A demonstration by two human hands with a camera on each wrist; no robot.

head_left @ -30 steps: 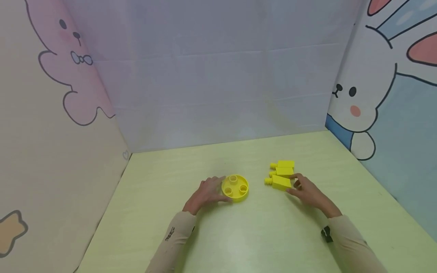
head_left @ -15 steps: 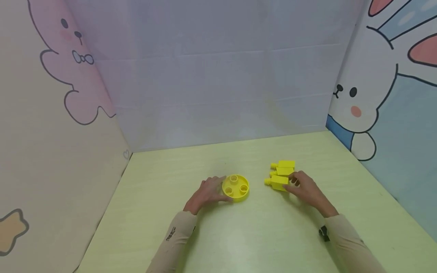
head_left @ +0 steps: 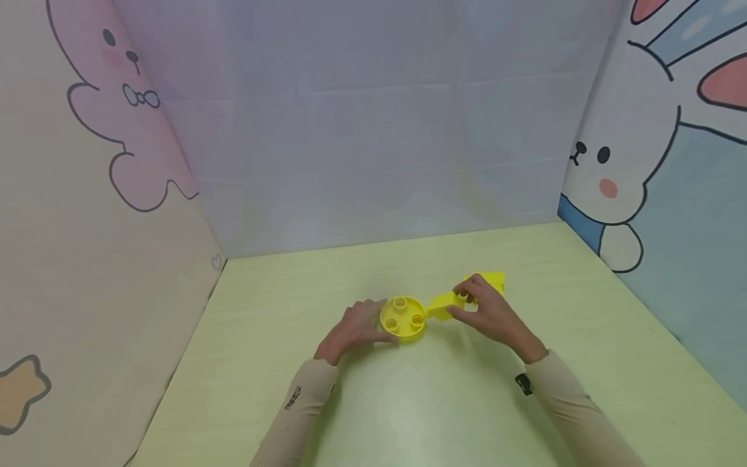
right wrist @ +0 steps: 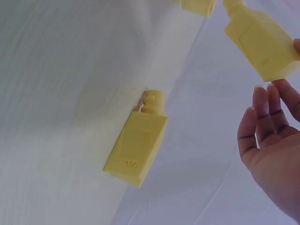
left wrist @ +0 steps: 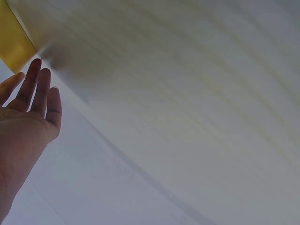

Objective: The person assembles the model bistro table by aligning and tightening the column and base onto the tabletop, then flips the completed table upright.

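A round yellow base [head_left: 408,336] with three raised ring sockets lies on the table in the head view. My left hand [head_left: 355,327] holds its left side, thumb and index finger at the rim. In the left wrist view, only part of the base [left wrist: 14,42] shows at the upper left corner. Between thumb and fingers, my right hand [head_left: 489,314] pinches a yellow bottle-shaped block [head_left: 445,305], its narrow neck pointing left at the base's right edge. Whether neck and base touch, I cannot tell. The right wrist view shows this held block [right wrist: 262,42] with a ridged neck.
Behind my right hand lie other yellow bottle-shaped blocks [head_left: 496,279], partly hidden. One block [right wrist: 136,145], marked 155, shows whole in the right wrist view. The pale table [head_left: 280,292] meets a plain back wall [head_left: 373,130] and cartoon-printed side walls.
My right hand has taken hold of the nearest block and carried it left to the base, away from the others. My left hand stays at the base.
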